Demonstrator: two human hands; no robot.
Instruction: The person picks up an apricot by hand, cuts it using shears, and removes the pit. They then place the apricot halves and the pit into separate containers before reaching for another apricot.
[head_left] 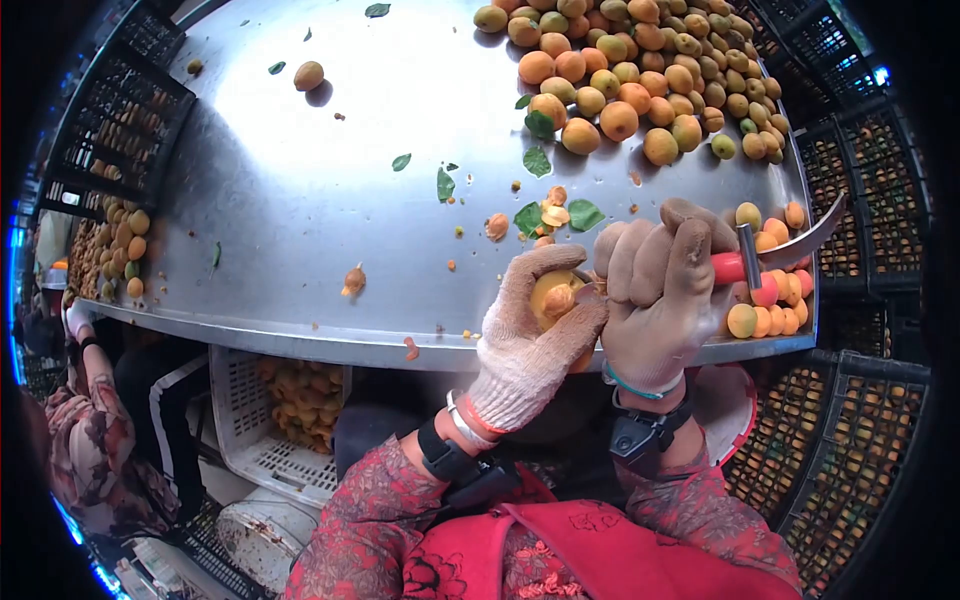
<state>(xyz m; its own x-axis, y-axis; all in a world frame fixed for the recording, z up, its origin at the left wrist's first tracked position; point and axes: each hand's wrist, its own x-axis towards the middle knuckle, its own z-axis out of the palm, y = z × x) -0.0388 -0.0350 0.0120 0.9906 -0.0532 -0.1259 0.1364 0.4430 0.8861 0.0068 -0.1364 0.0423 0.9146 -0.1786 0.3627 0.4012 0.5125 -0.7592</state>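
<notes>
My left hand (535, 335), in a whitish work glove with browned fingers, is wrapped round an apricot (553, 298). A paler opened patch shows on the fruit's upper side, close to my right hand. My gloved right hand (660, 290) is closed on the red handle of a curved knife (800, 248), whose hooked blade points out to the right. Both hands nearly touch above the table's front edge. What the right fingertips do against the fruit is partly hidden. Beyond the hands lie an opened apricot piece (555, 212) and green leaves (585, 214).
A metal table (300, 240) carries a large apricot pile (650, 80) at back right and a smaller group (765, 318) at front right. Fruit-filled black crates (850, 440) stand right; a white crate (235, 420) sits below. At left, a co-worker's patterned sleeve (100, 440) shows.
</notes>
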